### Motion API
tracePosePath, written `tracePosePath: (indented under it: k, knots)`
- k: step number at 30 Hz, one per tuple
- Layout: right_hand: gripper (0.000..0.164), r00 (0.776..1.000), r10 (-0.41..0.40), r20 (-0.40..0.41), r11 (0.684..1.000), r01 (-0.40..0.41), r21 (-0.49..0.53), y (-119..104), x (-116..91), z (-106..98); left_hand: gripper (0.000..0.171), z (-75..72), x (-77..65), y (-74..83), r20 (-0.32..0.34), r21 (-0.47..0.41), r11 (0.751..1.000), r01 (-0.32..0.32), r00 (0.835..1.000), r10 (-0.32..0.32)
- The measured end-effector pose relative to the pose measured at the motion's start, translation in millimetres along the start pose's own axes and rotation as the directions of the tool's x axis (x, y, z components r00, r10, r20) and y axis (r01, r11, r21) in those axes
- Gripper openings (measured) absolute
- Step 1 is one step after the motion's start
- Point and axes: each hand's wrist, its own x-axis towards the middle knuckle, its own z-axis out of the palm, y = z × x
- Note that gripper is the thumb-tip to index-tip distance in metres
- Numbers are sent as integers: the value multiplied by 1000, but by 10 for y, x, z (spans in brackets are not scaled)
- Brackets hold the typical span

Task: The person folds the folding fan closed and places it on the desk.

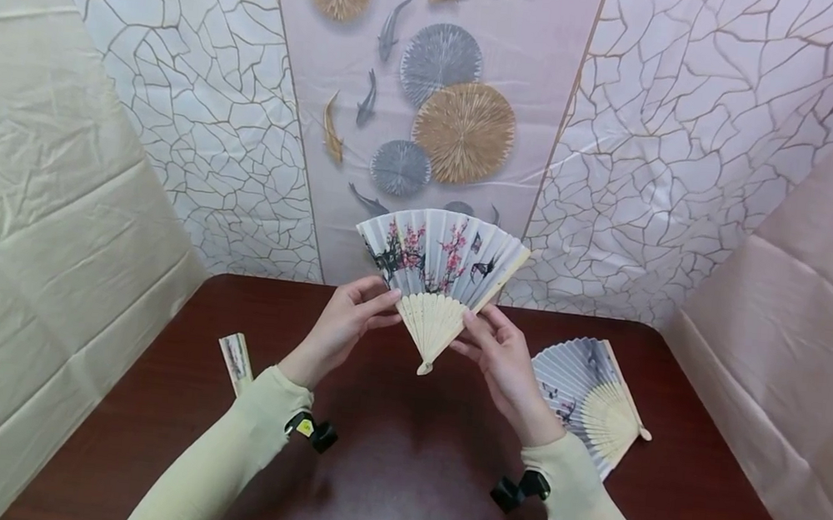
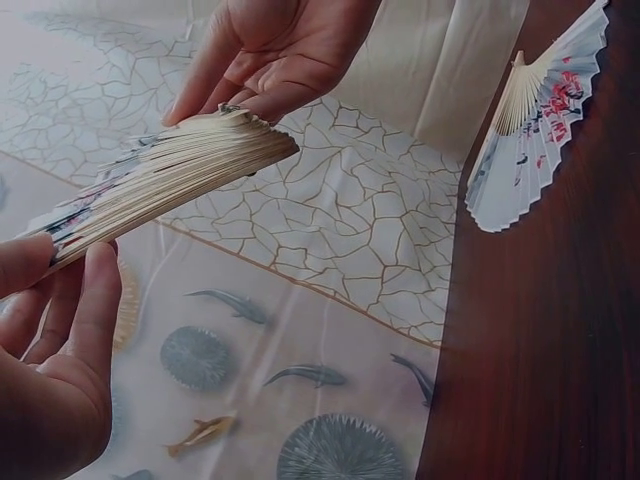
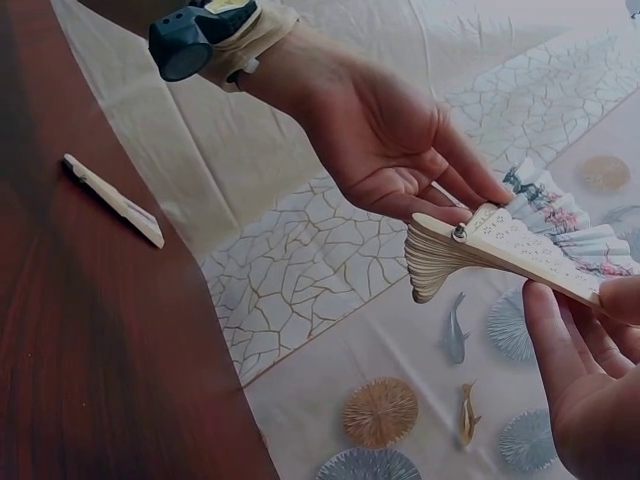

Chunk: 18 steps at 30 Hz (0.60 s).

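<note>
A partly spread folding fan [image 1: 454,255] is held up above the far part of the table, its white leaf painted with pink blossoms, dark branches and a bird. Its pale pierced ribs [image 3: 520,245] meet at a pivot at the bottom. My left hand [image 1: 350,325] pinches the fan's left edge between thumb and fingers. On the opposite edge, my right hand [image 1: 500,360] pinches the outer rib. In the left wrist view the fan appears nearly edge-on, with the left hand [image 2: 60,370] at the lower left and the right hand [image 2: 290,50] above.
Beside my right forearm lies a spread grey-white fan [image 1: 602,403] with pale ribs. A folded fan [image 1: 235,360] lies on the left, partly hidden by my left sleeve. The dark red-brown table [image 1: 394,492] is bordered by a patterned cloth backdrop [image 1: 619,187] and beige side panels.
</note>
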Motion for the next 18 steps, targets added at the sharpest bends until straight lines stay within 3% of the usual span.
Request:
tracePosePath:
  k: [8, 18]
  knots:
    - [21, 1000, 10, -14, 1000, -10, -5, 63, -22, 26, 30, -23, -16, -40, 5, 40, 999, 25, 1000, -25]
    - [16, 999, 32, -25, 999, -32, 3, 117, -28, 5, 30, -37, -39, -116, 14, 26, 999, 36, 999, -36]
